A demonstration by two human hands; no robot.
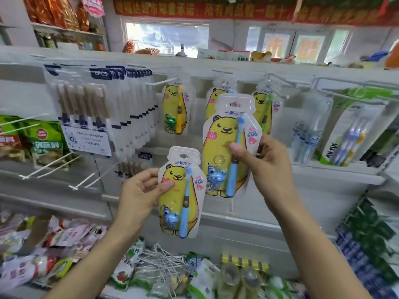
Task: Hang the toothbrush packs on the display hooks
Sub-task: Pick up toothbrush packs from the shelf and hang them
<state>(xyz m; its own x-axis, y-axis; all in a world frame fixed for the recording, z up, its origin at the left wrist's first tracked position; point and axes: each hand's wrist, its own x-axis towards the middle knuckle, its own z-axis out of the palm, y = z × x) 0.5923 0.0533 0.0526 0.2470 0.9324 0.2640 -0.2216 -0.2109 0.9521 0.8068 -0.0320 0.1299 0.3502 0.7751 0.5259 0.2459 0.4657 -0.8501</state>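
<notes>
My left hand (141,190) grips a yellow-bear toothbrush pack (181,190) with a blue brush by its left edge, low in the middle. My right hand (261,167) pinches a second, same-looking pack (228,147), held higher, in front of the display wall. Three similar bear packs hang on white hooks behind: one with a yellow brush (176,108), one mostly hidden behind my raised pack (212,98), one with a green brush (266,104). A white hook (160,82) sticks out above the yellow-brush pack.
A thick row of white multi-brush packs (103,108) hangs at left. Adult toothbrush packs (345,134) hang at right. Bare white hooks (54,167) jut out at lower left. Loose hooks (164,262) and snack bags lie on the shelf below.
</notes>
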